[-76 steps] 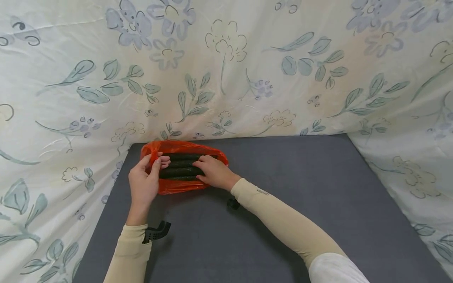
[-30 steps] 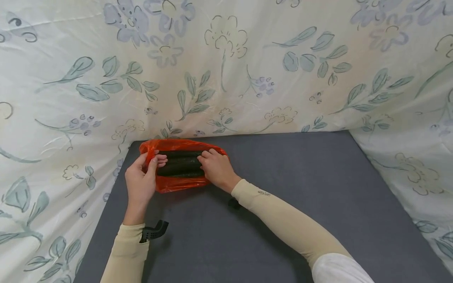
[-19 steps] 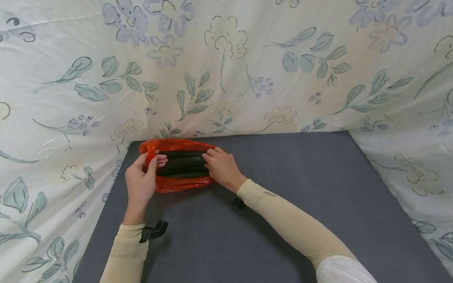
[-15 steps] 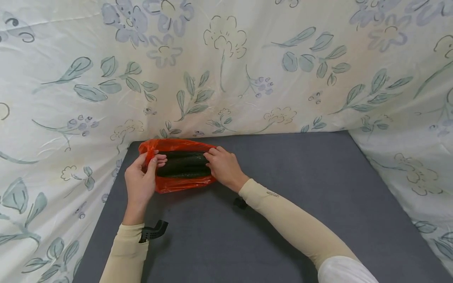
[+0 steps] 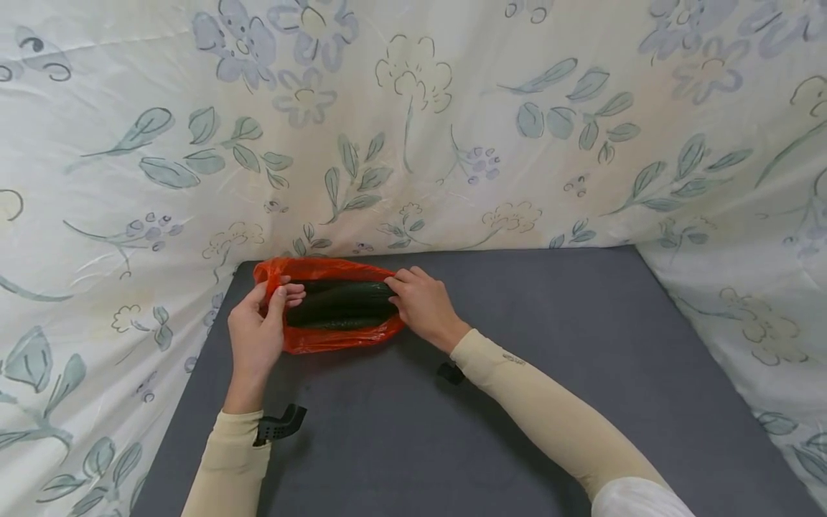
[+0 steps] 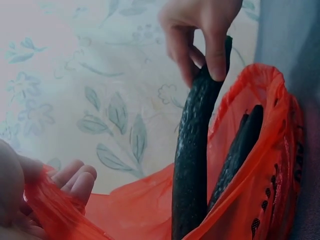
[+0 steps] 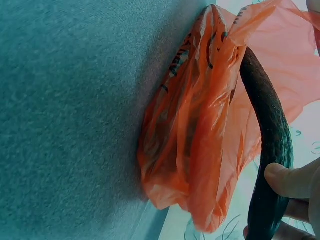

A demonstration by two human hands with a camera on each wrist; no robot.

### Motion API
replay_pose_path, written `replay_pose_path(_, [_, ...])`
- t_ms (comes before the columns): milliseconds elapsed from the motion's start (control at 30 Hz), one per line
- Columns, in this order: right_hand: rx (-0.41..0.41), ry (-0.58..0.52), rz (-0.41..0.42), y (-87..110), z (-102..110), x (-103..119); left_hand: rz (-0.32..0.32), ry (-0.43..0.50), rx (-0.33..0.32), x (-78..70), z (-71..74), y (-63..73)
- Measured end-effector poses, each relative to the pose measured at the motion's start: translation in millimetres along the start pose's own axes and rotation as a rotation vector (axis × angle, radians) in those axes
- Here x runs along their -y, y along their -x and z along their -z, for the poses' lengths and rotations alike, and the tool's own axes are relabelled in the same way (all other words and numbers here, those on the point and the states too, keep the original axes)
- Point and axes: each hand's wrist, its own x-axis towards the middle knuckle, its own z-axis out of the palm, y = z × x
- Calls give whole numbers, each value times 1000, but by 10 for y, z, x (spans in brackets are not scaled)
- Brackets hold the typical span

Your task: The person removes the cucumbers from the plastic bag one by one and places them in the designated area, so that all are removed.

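Observation:
A red plastic bag (image 5: 342, 342) lies on its side with its mouth spread, several dark green cucumbers (image 6: 238, 145) inside. My left hand (image 5: 261, 319) pinches the gathered bag edge at the left. At the other end, my right hand (image 5: 423, 303) grips one cucumber (image 5: 362, 294) near its end, thumb on one side and fingers on the other. In the left wrist view that held cucumber (image 6: 192, 140) slants up out of the bag, its lower end hidden by the plastic. The right wrist view shows the bag (image 7: 200, 130) with dark printing beside the held cucumber (image 7: 270, 120).
The dark grey tabletop (image 5: 517, 323) stretches to the right of the bag and in front of it. A floral cloth (image 5: 452, 194) hangs behind the table and along both sides. A black strap (image 5: 281, 424) is on my left wrist.
My right hand has moved from over the cucumbers to the right, drawing one cucumber up and partly out of the bag. My left hand has kept its hold on the bag edge.

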Motion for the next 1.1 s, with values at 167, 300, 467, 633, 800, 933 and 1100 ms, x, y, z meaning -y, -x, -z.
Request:
replay_pose_path(167, [-24, -23, -11, 57, 24, -40, 5, -8, 0, -1, 5, 23])
replay_pose_path(300, [-32, -30, -16, 90, 68, -69, -2, -17, 2, 13, 0, 28])
replay_pose_path(467, [-29, -26, -23, 126, 129, -106, -10, -1, 3, 15, 9, 22])
replay_pose_path(633, [-53, -27, -20, 173, 168, -170, -5, 16, 5, -4, 23, 20])
replay_pose_path(800, [-66, -21, -29, 236, 181, -263, 4, 7, 10, -6, 19, 20])
replay_pose_path(933, [-68, -27, -37, 281, 197, -323, 11, 1, 10, 1, 19, 20])
replay_pose_path(1100, [-72, -31, -50, 337, 207, -408, 16, -1, 16, 15, 19, 15])
